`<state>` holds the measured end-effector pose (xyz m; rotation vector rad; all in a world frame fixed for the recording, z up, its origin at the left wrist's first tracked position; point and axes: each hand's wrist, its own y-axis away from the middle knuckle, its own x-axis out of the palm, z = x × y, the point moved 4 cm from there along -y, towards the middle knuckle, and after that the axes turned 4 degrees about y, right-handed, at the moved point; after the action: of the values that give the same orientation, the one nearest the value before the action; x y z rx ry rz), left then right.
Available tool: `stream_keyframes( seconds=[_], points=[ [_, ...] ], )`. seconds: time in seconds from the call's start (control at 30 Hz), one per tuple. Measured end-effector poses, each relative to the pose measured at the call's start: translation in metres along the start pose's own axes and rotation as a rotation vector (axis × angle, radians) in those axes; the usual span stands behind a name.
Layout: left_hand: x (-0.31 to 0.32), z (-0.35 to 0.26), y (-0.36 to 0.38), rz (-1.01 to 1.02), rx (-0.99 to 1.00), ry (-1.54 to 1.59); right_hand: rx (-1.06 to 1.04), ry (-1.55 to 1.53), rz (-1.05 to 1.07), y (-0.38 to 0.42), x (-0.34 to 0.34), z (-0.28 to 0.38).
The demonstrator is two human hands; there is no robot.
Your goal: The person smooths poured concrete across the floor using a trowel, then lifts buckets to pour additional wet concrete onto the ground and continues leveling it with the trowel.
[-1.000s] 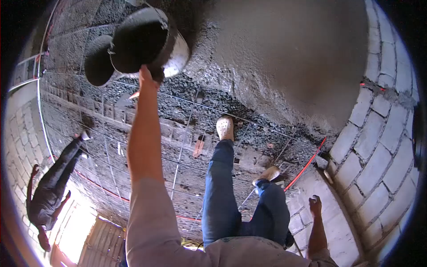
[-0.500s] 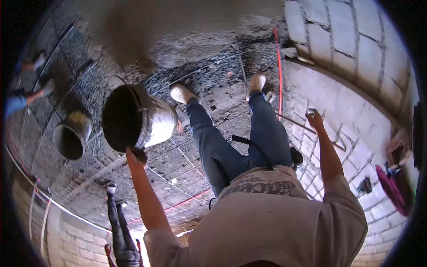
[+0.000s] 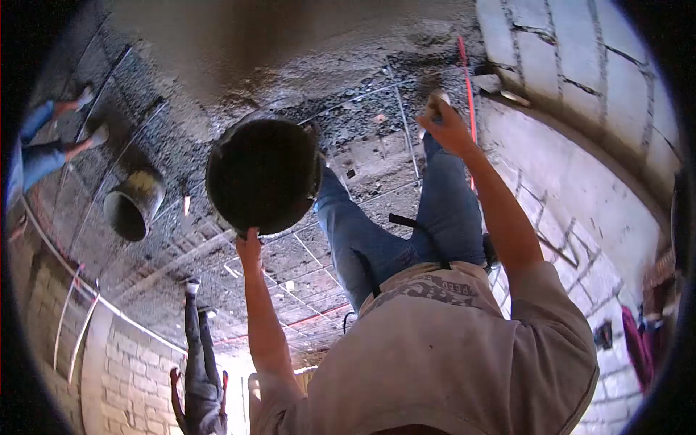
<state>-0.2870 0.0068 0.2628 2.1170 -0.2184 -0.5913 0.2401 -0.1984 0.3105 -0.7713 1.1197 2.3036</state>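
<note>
A dark bucket (image 3: 262, 176) hangs in the air left of my legs, its round opening turned toward the camera. My left hand (image 3: 250, 250) grips the bucket's lower rim, fingers wrapped on it. My right hand (image 3: 447, 129) is raised in front of my right leg, away from the bucket; its fingers are bent, and whether something is between them is hard to make out. Beneath the bucket lie gravel and thin metal bars (image 3: 406, 130). Wet grey concrete (image 3: 326, 43) spreads across the top of the view.
Another bucket (image 3: 134, 205) lies on its side at the left. One person's legs (image 3: 45, 156) show at the far left, and another person (image 3: 201, 362) stands at lower left. Block walls (image 3: 565, 43) rise at the right. A red line (image 3: 468, 94) crosses the floor.
The bucket in my left hand has swung to the right, its opening now facing the camera more. My right hand has moved up and left, toward my right foot.
</note>
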Motion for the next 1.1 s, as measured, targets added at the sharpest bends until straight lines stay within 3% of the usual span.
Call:
stream_keyframes(
  seconds=[0.07, 0.17, 0.2, 0.27, 0.3, 0.37, 0.43, 0.47, 0.53, 0.57, 0.63, 0.67, 0.7, 0.87, 0.97, 1.0, 1.1],
  points=[
    [0.033, -0.038, 0.026, 0.021, 0.104, -0.164, -0.026, -0.056, 0.090, -0.039, 0.018, 0.009],
    [0.065, -0.042, 0.038, -0.052, 0.238, -0.338, -0.021, -0.196, 0.247, -0.101, 0.065, -0.012],
    [0.096, -0.064, 0.060, -0.036, 0.234, -0.225, -0.033, -0.205, 0.266, -0.113, 0.066, -0.009],
    [0.135, -0.087, 0.058, -0.016, 0.291, -0.365, 0.145, -0.312, 0.606, -0.122, 0.071, -0.016],
    [0.138, -0.091, 0.068, 0.030, 0.320, -0.521, 0.063, -0.271, 0.647, -0.124, 0.071, -0.018],
    [0.172, -0.105, 0.055, 0.084, 0.301, -0.314, -0.136, -0.143, 0.361, -0.125, 0.042, -0.017],
    [0.174, -0.080, 0.040, 0.098, 0.141, -0.427, 0.006, -0.520, 0.500, -0.097, -0.009, -0.001],
    [0.190, -0.079, 0.037, 0.203, 0.107, -0.383, 0.063, -0.812, 0.561, -0.074, -0.021, 0.003],
    [0.240, -0.074, 0.022, 0.281, 0.189, -0.323, -0.019, -0.858, 0.754, -0.021, -0.031, 0.048],
    [0.258, -0.066, 0.027, 0.343, 0.236, -0.279, -0.237, -0.820, 0.695, 0.002, -0.026, 0.072],
    [0.297, -0.075, 0.037, 0.442, 0.311, -0.589, -0.200, -0.719, 0.673, 0.016, 0.022, 0.085],
    [0.281, -0.004, -0.021, 0.414, 0.611, -1.060, -0.194, -0.713, 0.657, 0.014, 0.022, 0.085],
    [0.294, -0.010, -0.022, 0.422, 0.622, -1.054, -0.216, -0.684, 0.626, 0.009, 0.020, 0.083],
    [0.372, -0.021, 0.027, 0.337, 0.317, -0.626, -0.193, -0.442, 0.555, -0.017, -0.013, 0.042],
    [0.412, -0.036, 0.067, 0.264, 0.156, -0.371, -0.104, -0.467, 0.544, -0.037, -0.061, -0.002],
    [0.433, -0.061, 0.094, 0.209, 0.121, -0.425, -0.104, -0.473, 0.539, -0.043, -0.071, -0.020],
    [0.480, -0.044, 0.094, 0.174, 0.102, -0.452, -0.028, -0.379, 0.416, -0.057, -0.091, -0.071]
  ],
)
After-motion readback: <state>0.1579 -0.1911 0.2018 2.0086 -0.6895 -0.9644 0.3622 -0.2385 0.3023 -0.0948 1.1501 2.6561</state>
